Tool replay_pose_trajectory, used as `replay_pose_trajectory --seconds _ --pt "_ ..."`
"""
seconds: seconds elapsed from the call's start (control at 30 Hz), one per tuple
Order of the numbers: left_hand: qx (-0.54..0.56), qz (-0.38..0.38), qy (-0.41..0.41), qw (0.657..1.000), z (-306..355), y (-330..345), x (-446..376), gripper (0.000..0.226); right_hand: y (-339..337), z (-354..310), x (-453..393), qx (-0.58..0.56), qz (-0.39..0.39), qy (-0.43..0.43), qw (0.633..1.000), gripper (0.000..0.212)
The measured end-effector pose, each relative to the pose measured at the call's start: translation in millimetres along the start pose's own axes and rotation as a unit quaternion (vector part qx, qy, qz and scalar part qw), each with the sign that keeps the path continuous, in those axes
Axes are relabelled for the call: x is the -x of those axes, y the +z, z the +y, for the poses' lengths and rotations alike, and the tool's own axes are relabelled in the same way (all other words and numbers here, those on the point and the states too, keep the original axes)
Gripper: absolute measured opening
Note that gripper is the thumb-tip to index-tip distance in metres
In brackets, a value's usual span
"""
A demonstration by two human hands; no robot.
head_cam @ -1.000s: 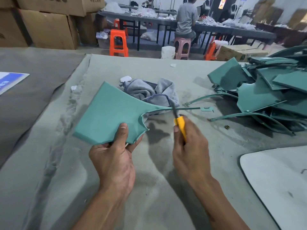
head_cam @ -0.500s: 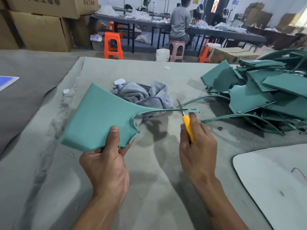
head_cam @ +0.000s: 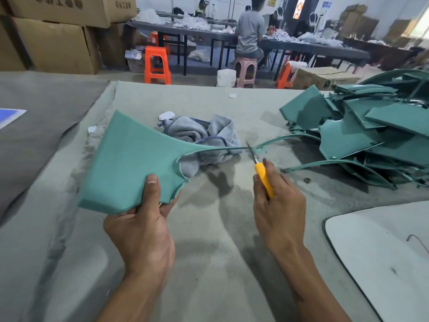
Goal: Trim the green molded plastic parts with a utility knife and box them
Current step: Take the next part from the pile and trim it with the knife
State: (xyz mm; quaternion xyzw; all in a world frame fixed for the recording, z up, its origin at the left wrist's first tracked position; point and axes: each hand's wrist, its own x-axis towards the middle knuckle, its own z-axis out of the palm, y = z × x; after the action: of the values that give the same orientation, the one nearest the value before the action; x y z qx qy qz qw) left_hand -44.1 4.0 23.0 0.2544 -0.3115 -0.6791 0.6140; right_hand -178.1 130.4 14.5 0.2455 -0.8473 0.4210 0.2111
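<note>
Green part (head_cam: pixel 130 159), one knife (head_cam: pixel 263 176), two hands.

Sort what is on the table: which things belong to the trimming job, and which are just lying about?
In use:
- green part, held by the left hand
- utility knife, in the right hand, blade at the part's thin strip
- pile of green parts, waiting

Lying about:
- grey cloth
- white scraps
- white board

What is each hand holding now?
Left hand: closed on the green part.
Right hand: closed on the knife, blade at the part's thin strip.
</note>
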Motion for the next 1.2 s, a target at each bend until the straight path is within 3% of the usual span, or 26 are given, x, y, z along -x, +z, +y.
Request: replay_pose_trajectory --seconds 0.2,0.43,0.57,0.63,0.73,0.87,0.93,1.0,1.07,1.13,1.2 --pt "0.005 0.003 -0.021 1.000 -0.4 5.1 4.9 0.019 2.0 -4.2 4.0 -0.015 0.011 -0.040 0.999 0.044" --pt "0.014 0.000 -0.074 0.997 -5.1 10.6 25.2 0.015 15.8 -22.5 21.6 -0.062 -0.092 -0.096 0.989 0.027" --pt "0.037 0.016 -0.073 0.997 -1.4 9.7 19.4 0.019 10.9 -9.9 9.1 -0.058 -0.029 -0.051 0.997 0.013" --pt "0.044 0.028 -0.069 0.996 -0.6 7.3 12.9 0.017 3.2 -0.6 -0.4 -0.025 0.008 -0.016 1.000 0.023" --pt "0.040 0.036 -0.062 0.997 -2.4 6.0 11.6 0.014 -5.1 5.2 -4.8 0.017 0.049 -0.039 0.998 0.032" --pt "0.041 0.050 -0.049 0.997 -5.1 5.6 12.2 0.012 -2.2 -9.7 0.9 -0.060 0.074 -0.093 0.991 0.024" --pt "0.039 0.041 -0.032 0.998 -4.6 4.2 10.6 0.014 0.4 -13.1 3.0 -0.149 0.062 -0.013 0.987 0.030" --pt "0.012 0.016 0.003 1.000 -4.1 2.8 13.5 0.021 -0.1 -15.3 0.1 -0.294 0.048 0.139 0.944 0.040" --pt "-0.018 -0.017 0.032 0.999 -4.3 1.5 20.7 0.026 -2.5 -16.3 -6.4 -0.431 0.042 0.245 0.867 0.037" --pt "-0.048 -0.053 0.045 0.996 -5.6 0.5 30.7 0.029 -6.9 -14.9 -13.7 -0.501 0.040 0.283 0.817 0.010" --pt "-0.094 -0.100 0.065 0.988 -8.2 -3.4 38.9 0.034 -11.8 -13.7 -17.5 -0.541 0.042 0.291 0.788 0.018"
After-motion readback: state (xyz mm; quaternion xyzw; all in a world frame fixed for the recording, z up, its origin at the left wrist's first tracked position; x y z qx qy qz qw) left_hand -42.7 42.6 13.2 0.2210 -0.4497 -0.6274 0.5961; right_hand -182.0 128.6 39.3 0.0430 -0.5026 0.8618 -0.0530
